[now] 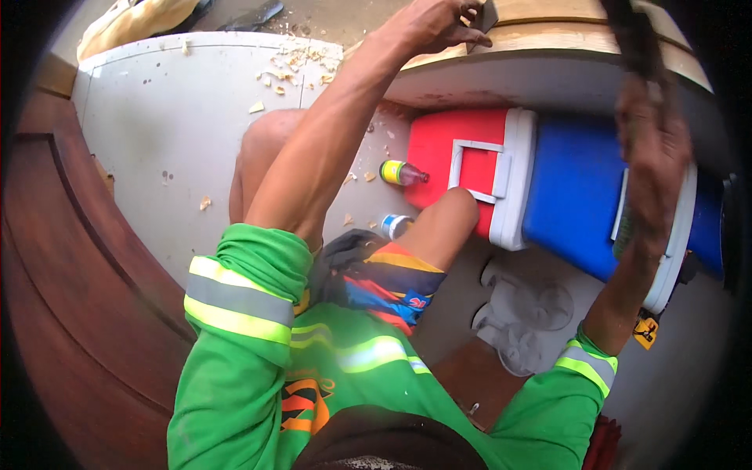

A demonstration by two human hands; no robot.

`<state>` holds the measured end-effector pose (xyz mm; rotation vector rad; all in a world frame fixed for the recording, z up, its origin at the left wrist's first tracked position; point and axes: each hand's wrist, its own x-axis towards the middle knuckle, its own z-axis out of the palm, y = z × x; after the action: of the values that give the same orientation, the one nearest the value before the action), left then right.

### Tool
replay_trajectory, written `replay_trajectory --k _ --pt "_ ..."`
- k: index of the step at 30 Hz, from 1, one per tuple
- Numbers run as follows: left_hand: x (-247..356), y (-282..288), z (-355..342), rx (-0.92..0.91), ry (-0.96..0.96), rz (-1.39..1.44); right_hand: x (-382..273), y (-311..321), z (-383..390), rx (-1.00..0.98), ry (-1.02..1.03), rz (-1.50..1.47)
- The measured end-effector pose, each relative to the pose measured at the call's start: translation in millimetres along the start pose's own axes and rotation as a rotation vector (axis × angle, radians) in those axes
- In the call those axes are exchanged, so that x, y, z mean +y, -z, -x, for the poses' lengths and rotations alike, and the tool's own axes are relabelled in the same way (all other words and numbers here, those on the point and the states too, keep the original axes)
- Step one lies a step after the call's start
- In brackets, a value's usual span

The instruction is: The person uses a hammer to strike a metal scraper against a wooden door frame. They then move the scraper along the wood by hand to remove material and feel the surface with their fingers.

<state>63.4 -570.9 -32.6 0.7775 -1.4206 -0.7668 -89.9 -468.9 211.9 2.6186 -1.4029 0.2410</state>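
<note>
At the top, my left hand point(439, 27) grips a small flat dark-grey piece point(484, 25) between thumb and fingers. That piece stands against a pale wooden board point(556, 33), and its lower end is hard to make out. My right hand point(655, 137) is raised at the right, wrapped round a long dark tool point(633, 39). Motion blurs the tool, so its kind cannot be told; it points upward over the board's right part.
Below the board stand a red cooler box point(432, 141) and a blue one point(572, 196). A bottle point(401, 172) and a can point(395, 226) are near my legs. Wood shavings point(294, 66) litter the pale floor. A brown panelled door point(78, 274) is at left, a yellow tape measure point(645, 332) at right.
</note>
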Motion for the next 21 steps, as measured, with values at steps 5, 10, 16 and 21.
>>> replay_trajectory --k 5,10,16,21 --pt "14 -3 -6 -0.043 0.02 -0.036 39 -5 3 -0.006 0.316 0.497" --pt "3 -5 -2 -0.023 -0.005 -0.093 -8 1 -6 0.018 -0.041 0.09" --pt "16 -7 -9 -0.039 -0.033 -0.103 9 -15 7 -0.028 -0.077 0.047" --pt "8 -6 -5 -0.043 0.009 -0.122 6 14 10 0.032 -0.179 -0.07"
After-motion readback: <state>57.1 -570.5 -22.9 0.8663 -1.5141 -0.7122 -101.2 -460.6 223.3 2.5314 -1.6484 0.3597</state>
